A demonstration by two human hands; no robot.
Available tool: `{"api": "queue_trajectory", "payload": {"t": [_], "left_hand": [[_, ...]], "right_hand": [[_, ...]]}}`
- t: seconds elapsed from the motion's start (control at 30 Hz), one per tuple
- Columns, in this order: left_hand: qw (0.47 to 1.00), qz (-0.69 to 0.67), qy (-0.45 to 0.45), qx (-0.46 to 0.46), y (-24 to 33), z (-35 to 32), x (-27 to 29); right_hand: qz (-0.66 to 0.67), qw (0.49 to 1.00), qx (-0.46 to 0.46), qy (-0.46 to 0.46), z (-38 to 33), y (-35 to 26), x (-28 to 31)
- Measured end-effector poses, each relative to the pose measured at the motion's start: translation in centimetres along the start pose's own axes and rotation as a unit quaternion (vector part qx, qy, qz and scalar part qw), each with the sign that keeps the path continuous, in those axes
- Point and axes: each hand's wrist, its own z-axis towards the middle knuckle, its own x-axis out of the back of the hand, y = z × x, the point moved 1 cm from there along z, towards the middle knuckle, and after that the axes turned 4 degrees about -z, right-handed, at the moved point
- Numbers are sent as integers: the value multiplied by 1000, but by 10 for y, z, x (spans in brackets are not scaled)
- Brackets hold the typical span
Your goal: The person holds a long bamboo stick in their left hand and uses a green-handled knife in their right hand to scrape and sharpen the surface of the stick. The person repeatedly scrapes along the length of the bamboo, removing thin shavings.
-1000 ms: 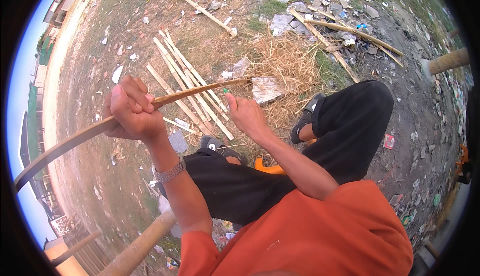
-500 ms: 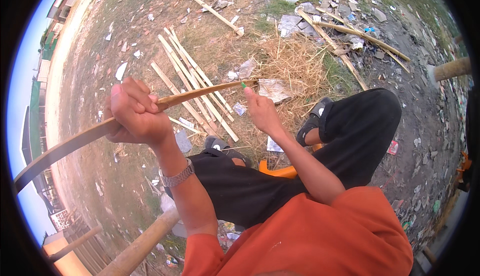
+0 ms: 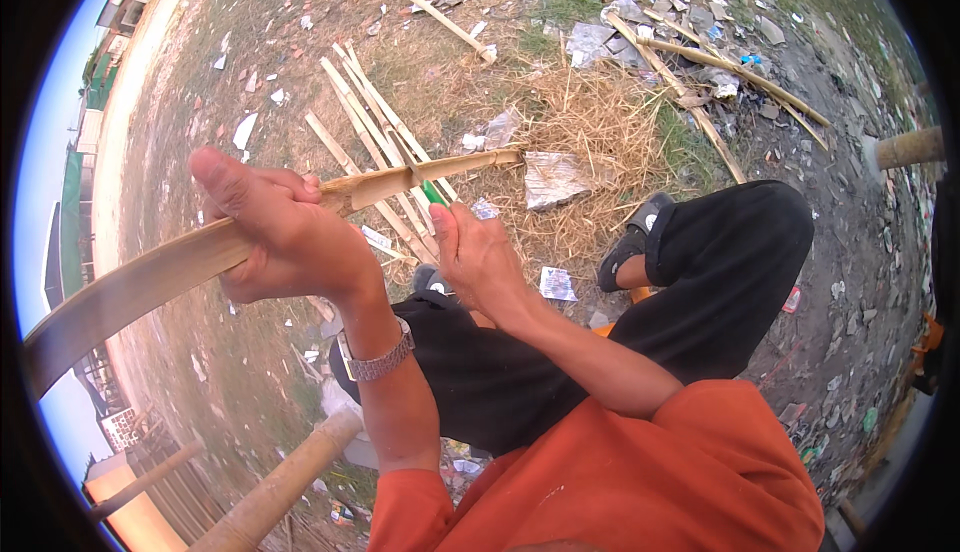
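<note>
A long bamboo strip (image 3: 150, 264) runs from the left rim to just above the straw, its pale broad face showing. My left hand (image 3: 295, 242) is closed round its middle, thumb sticking out. My right hand (image 3: 484, 260) grips a knife by its green handle (image 3: 432, 192). The short blade rests against the strip, a little beyond my left hand. Most of the handle is hidden in my fingers. The strip's far tip lies beside a pale, flat scrap (image 3: 553, 182) on the ground.
Several split bamboo pieces (image 3: 350, 102) lie on the ground beyond my hands. Straw shavings (image 3: 590, 117) are heaped ahead of my feet. More bamboo poles (image 3: 735, 70) lie among rubble at the far right. A thick bamboo pole (image 3: 290, 482) passes beside my left arm.
My right hand and the knife have moved left along the strip, away from its far tip toward my left hand. The strip has turned, showing more of its broad face. My left thumb has lifted.
</note>
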Motion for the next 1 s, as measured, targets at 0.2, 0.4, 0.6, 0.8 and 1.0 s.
{"api": "queue_trajectory", "payload": {"t": [0.2,0.4,0.6,0.8,1.0], "left_hand": [[998,58,7,-31,6,-3,-3],[999,28,0,-32,2,-1,-4],[999,-12,-19,-26,-1,1,-1],[1000,0,-15,-26,-1,0,1],[1000,-14,-16,-13,-1,2,-1]], "right_hand": [[-8,1000,-18,-14,4,2,6],[-12,1000,-19,11,-1,-5,-2],[29,999,-16,-35,3,5,-4],[-15,998,-56,32,0,11,-5],[-46,995,-77,-33,8,31,-3]]}}
